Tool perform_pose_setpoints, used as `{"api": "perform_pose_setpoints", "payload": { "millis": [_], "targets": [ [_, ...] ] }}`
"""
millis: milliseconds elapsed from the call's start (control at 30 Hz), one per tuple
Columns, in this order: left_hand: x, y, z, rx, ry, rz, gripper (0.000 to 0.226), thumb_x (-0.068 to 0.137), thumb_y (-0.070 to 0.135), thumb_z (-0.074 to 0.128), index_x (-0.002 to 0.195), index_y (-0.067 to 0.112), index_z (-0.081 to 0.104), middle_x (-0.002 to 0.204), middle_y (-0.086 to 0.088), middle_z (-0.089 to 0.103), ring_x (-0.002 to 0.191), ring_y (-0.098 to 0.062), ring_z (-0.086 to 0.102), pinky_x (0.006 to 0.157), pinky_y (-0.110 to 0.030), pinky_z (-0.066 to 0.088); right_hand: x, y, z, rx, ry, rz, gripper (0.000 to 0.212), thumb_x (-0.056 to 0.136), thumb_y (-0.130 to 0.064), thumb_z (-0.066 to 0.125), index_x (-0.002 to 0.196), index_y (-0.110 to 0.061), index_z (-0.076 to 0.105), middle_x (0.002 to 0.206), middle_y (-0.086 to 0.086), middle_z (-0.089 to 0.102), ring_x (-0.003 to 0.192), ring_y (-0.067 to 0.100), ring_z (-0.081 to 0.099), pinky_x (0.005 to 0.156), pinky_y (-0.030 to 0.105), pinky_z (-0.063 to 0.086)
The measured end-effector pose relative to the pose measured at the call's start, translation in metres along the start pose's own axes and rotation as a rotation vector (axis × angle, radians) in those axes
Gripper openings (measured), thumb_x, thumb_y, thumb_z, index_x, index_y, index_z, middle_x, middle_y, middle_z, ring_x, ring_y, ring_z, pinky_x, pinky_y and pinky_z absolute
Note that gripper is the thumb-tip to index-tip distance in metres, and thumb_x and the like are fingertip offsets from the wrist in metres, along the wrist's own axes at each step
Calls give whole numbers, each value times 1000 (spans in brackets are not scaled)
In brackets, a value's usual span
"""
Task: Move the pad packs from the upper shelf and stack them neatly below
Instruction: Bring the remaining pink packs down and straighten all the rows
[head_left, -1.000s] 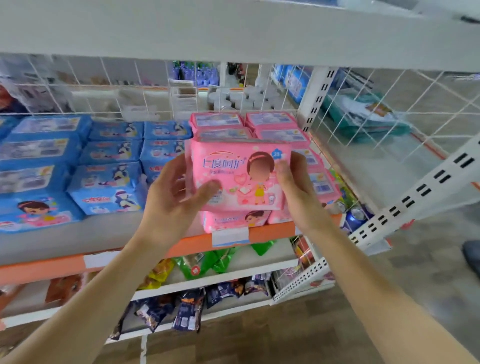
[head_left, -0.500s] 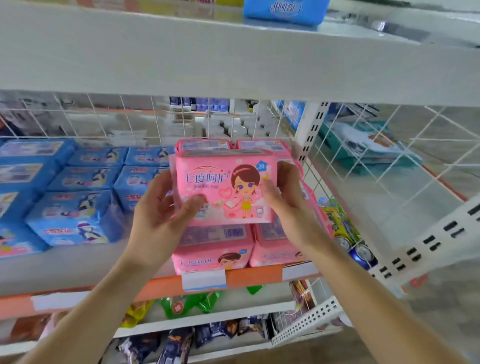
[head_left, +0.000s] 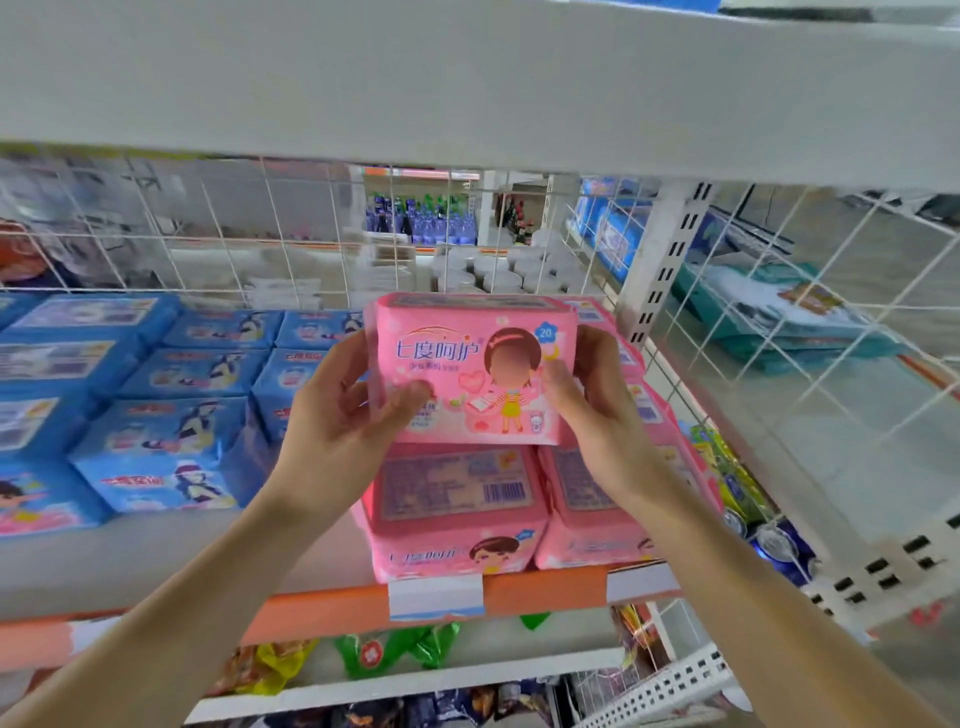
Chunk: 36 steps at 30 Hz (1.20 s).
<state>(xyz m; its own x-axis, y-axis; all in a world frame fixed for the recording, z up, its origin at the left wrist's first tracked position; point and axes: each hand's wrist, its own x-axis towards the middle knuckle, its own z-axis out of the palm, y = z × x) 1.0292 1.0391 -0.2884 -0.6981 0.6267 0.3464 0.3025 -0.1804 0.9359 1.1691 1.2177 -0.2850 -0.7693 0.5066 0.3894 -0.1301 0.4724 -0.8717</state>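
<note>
Both hands, left (head_left: 343, 426) and right (head_left: 597, 415), grasp one pink pad pack (head_left: 470, 371); next I'd lower it squarely onto the pink stack (head_left: 457, 499).

Two hands show — the left hand (head_left: 332, 436) and the right hand (head_left: 597, 415). One pink pad pack (head_left: 470, 371) is held up at the middle. Two more pink packs (head_left: 457, 512) lie below it — others are hidden. Two drink cans (head_left: 774, 545) sit at the lower right.

Pink pad pack (head_left: 470, 371) upright, front face toward camera, held off the shelf (head_left: 156, 566).
Below it: pink packs (head_left: 457, 514) lying flat, side by side at shelf's front edge, right end.
</note>
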Motion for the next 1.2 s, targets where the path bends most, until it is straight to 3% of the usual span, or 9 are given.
{"api": "perform_pose_setpoints", "payload": {
  "millis": [67,233,367,467,700,833,967,1067,1200],
  "targets": [
    [2,1,-1,8,10,1,42,81,24,68,121,16,62,109,4,73,94,-14,71,80,-31,57,3,-1,-1,-8,-9,-13,51,91,-55,47,116,-11,42,96,-23,55,95,3,55,89,20,44],
    [10,7,-5,105,-26,15,34,84,27,66,116,18,66,101,5,75,91,-9,70,81,-27,56,10,-6,-4,-101,-22,-55,53,96,-52,47,121,-6,42,97,6,63,90,20,61,81,29,51],
    [26,3,-10,185,-75,-29,26,89,29,68,112,18,68,100,0,76,95,-22,72,91,-45,56,24,-5,-8,-238,13,-63,38,99,-40,51,119,-9,46,99,-20,65,92,3,66,80,26,57],
    [36,-1,-10,167,-91,-64,26,93,15,67,119,19,68,106,6,76,100,-12,72,95,-40,56,32,-5,-10,-291,3,-62,28,100,-33,53,119,-14,45,103,-21,59,98,3,65,84,22,54],
    [72,-19,-15,238,-69,-29,30,91,11,69,115,30,66,96,23,74,91,4,69,88,-22,55,64,10,-5,-357,-66,-22,29,101,-32,54,121,-14,44,106,-19,59,104,4,63,97,31,52],
    [96,-31,-23,250,-47,-27,29,84,15,74,102,36,67,94,22,75,90,1,69,85,-25,55,86,15,3,-373,-84,-7,41,99,-33,58,128,-8,44,112,-8,62,110,10,62,98,30,49],
    [116,-36,-28,264,-29,-36,34,87,10,71,111,34,66,97,24,73,96,0,70,82,-20,56,110,19,9,-428,-94,-3,43,100,-33,58,131,-7,44,114,-7,60,107,6,58,92,23,44],
    [128,-40,-31,311,-30,-46,38,86,16,72,109,45,65,104,20,73,105,-6,68,95,-36,55,123,26,15,-411,-86,7,44,100,-29,57,135,-5,44,121,-2,62,114,8,58,96,22,44],
    [137,-43,-33,363,-32,-42,39,87,19,72,116,43,65,105,22,72,103,0,67,96,-39,55,133,34,19,-416,-70,21,17,101,-22,56,117,-17,52,94,-14,63,99,7,63,74,-1,40]
  ]
}}
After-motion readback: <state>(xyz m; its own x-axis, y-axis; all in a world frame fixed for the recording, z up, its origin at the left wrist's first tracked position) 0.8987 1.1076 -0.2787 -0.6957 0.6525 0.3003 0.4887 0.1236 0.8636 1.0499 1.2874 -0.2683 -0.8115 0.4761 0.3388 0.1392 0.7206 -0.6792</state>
